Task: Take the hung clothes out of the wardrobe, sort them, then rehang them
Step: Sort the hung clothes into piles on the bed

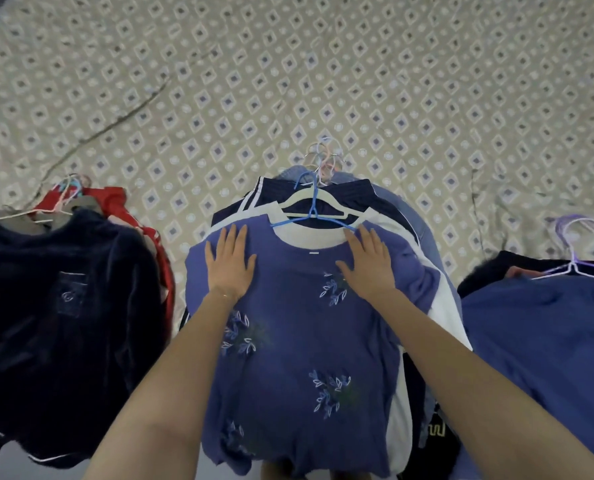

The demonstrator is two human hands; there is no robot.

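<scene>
Patterned bedspread (288,81); hands flat on purple shirt (295,323)

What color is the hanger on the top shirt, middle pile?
Blue; the hanger shows best in the head view.

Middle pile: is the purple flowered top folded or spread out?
Spread out. The purple top lies flat at full length atop the pile, with the left hand and right hand pressed flat on its shoulders.
</scene>
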